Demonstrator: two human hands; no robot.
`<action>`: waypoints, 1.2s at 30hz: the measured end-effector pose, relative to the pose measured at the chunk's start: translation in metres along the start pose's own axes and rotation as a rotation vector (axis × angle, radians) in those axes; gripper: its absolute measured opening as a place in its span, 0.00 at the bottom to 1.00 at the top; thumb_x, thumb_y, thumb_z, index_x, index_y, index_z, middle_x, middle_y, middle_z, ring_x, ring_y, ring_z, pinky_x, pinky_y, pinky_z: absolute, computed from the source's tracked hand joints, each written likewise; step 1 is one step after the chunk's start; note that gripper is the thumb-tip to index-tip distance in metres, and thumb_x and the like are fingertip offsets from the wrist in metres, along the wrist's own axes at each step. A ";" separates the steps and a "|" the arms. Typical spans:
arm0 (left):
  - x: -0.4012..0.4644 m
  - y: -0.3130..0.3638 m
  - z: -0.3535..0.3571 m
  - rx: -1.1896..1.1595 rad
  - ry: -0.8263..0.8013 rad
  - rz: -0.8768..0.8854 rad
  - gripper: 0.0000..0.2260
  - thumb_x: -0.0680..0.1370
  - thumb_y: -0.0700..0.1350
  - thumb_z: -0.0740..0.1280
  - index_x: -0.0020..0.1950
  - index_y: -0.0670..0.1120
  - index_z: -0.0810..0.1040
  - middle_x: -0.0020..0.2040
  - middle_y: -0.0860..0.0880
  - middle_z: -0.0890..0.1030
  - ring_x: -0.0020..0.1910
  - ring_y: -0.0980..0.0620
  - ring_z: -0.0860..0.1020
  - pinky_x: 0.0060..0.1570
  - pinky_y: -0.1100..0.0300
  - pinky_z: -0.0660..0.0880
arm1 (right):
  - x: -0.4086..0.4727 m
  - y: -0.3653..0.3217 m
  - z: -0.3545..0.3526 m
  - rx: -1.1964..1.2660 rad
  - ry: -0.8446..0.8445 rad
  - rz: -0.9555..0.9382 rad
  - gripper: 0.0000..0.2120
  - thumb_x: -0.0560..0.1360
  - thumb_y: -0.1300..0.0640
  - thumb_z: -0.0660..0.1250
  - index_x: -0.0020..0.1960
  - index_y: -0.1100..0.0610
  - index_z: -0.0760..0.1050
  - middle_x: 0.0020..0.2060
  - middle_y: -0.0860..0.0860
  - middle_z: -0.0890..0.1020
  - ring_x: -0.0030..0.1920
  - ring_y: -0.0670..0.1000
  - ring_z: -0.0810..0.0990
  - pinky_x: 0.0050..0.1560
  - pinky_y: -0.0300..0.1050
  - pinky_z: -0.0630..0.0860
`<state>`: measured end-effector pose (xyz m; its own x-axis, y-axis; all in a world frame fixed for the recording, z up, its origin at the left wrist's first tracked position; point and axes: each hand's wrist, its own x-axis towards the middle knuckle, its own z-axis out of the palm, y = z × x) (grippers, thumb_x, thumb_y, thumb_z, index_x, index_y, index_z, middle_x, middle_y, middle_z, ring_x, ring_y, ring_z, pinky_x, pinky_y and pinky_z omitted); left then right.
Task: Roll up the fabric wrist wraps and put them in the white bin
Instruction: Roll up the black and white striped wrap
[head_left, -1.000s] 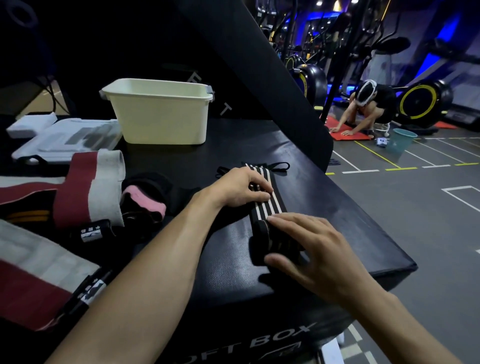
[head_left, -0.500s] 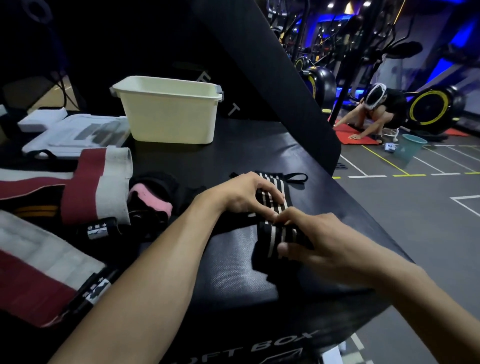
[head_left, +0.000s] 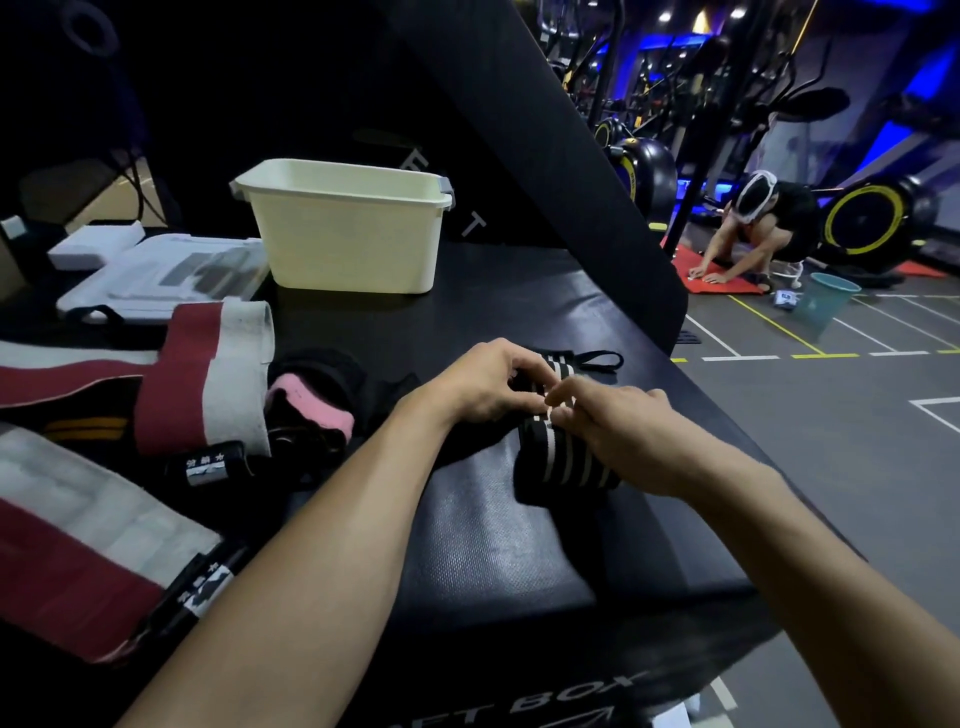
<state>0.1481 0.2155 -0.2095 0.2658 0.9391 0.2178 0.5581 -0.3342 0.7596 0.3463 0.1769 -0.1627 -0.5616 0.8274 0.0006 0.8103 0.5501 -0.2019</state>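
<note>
On the black counter (head_left: 493, 561), the right hand (head_left: 623, 436) curls its fingers (head_left: 563, 397) over the black, white-striped wrist wrap (head_left: 566, 462), its near end rolled beneath them. Just beyond, the left hand (head_left: 483, 384) pinches the flat remainder. Farther back, well apart, stands the white bin (head_left: 348, 244).

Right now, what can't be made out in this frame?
- White bin contents: head view, its near wall hides the inside.
- Striped wrist wrap far part: covered by the left hand and right hand.
- Wrap label print: too small and dim.
</note>
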 end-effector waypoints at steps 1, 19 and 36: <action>0.000 -0.002 -0.001 0.004 0.031 -0.024 0.09 0.72 0.43 0.79 0.49 0.55 0.86 0.46 0.58 0.85 0.50 0.60 0.82 0.57 0.60 0.77 | 0.002 0.000 0.002 0.009 0.046 0.001 0.09 0.84 0.44 0.56 0.60 0.45 0.70 0.54 0.44 0.80 0.60 0.51 0.76 0.55 0.51 0.60; 0.005 0.001 -0.004 0.117 0.175 -0.307 0.16 0.68 0.52 0.81 0.51 0.66 0.82 0.51 0.60 0.82 0.62 0.57 0.74 0.66 0.55 0.63 | -0.035 0.021 0.030 -0.077 0.361 -0.247 0.28 0.68 0.42 0.76 0.66 0.47 0.76 0.60 0.43 0.79 0.58 0.50 0.79 0.55 0.48 0.71; 0.000 0.002 -0.005 0.023 0.195 -0.294 0.07 0.68 0.45 0.81 0.41 0.57 0.89 0.38 0.60 0.86 0.44 0.62 0.83 0.57 0.58 0.80 | -0.025 0.002 -0.017 -0.128 0.056 -0.240 0.18 0.75 0.42 0.71 0.60 0.44 0.70 0.46 0.42 0.80 0.51 0.50 0.77 0.54 0.46 0.61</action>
<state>0.1447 0.2153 -0.2049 -0.0630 0.9923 0.1069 0.6063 -0.0470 0.7938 0.3646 0.1588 -0.1468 -0.7325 0.6750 0.0885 0.6721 0.7377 -0.0636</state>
